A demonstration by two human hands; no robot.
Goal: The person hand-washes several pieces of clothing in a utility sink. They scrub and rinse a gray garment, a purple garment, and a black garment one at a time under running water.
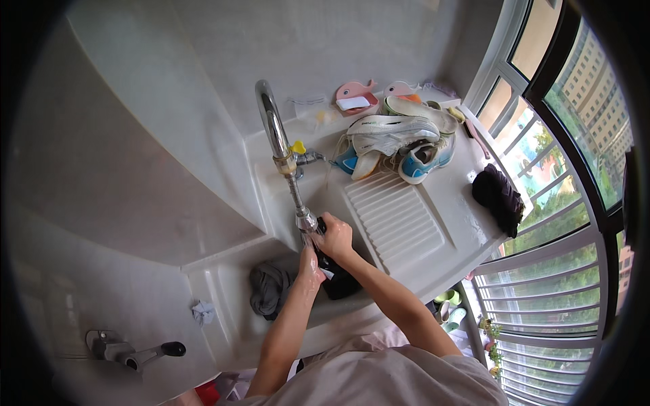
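Under the chrome faucet [274, 122], both my hands grip a wet black cloth [343, 284] in the sink basin. My right hand [336, 236] is closed around its upper part, beside the faucet's spout end. Lower and to the left, my left hand [311, 265] holds the same cloth, wet and partly hidden by running water. The cloth hangs down into the basin, with a small white patch on it near my left hand. A dark grey cloth [270, 289] lies bunched in the basin to the left of my hands.
A ribbed washboard [396, 218] is right of the basin, with sneakers [393, 134] piled behind it. A dark bunched cloth [497, 198] and a pink brush [476, 138] lie near the window. A whale-shaped soap dish [358, 96] stands against the wall; crumpled paper [203, 312] is at left.
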